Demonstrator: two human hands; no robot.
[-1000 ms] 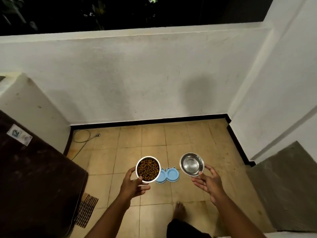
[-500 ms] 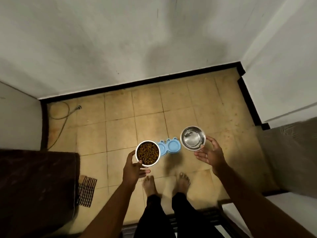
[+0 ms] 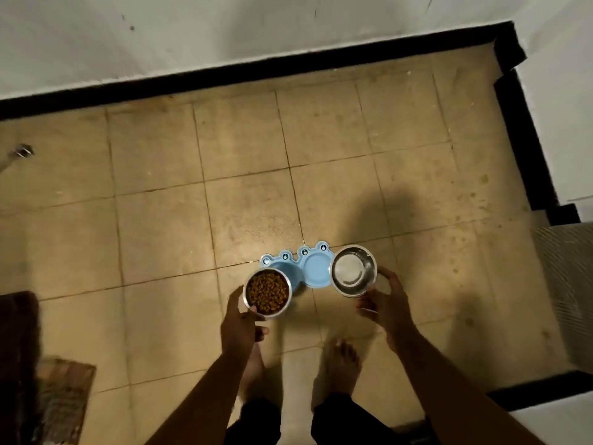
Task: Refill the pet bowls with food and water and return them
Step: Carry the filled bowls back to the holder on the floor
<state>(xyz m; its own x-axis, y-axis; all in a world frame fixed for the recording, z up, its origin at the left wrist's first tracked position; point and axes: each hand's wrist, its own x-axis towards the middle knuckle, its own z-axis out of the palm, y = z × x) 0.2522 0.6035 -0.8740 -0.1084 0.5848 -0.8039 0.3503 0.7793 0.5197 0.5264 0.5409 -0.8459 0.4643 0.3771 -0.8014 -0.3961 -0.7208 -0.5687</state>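
A steel bowl full of brown kibble [image 3: 268, 292] is gripped at its near rim by my left hand [image 3: 241, 322]. It hovers over the left half of a blue frog-shaped bowl stand [image 3: 316, 268] that lies on the tiled floor. My right hand [image 3: 386, 305] holds a second steel bowl [image 3: 353, 271], shiny inside, with what looks like water in it, over the stand's right edge. The stand's right ring is mostly visible and has no bowl in it.
My bare feet [image 3: 340, 358] stand just behind the stand. A white wall with a black skirting [image 3: 244, 75] runs along the far side and the right. A striped mat [image 3: 61, 399] and a dark object lie at the left. A step rises at the right.
The view has tilted down and closer to the floor. Both hands have lowered their bowls toward the blue stand, which now appears partly under them.
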